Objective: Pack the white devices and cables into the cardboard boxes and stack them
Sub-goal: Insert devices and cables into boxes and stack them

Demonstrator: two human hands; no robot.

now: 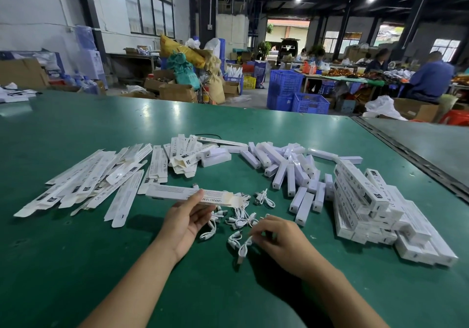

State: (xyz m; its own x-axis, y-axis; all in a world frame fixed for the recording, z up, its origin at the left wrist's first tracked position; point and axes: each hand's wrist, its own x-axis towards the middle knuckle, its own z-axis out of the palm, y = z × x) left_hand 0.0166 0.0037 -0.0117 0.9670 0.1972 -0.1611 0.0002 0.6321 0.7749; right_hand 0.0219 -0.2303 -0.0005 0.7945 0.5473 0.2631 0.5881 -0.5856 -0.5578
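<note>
A: Far left of the held carton [170, 192]: a fan of flattened cartons [96, 183] on the green table [76, 264], not yet folded up.

B: And the carton itself?

A: Clamped in the left hand [187, 221] between thumb and curled fingers, just above the table. Lies sideways, long axis left to right, brown flap end [234, 199] open and pointing right.

B: Device inside already?

A: Cannot tell from here.

B: Just right of it?

A: A tangle of short white USB cables [241, 216], right up against the flap end. Then the right hand [276, 236], apart from the left, pinching one coiled cable [243, 247] at the fingertips.

B: Looks like the cable-loading step, then.

A: Probably. Next move: lift the coil, line it up with the open end, slide it in along the long axis, tuck the flap shut.

B: Farther right?

A: Loose white bar-shaped devices [291, 170] beyond and right of the carton. At the far right, packed cartons [375, 208] stacked in rough layers.
</note>
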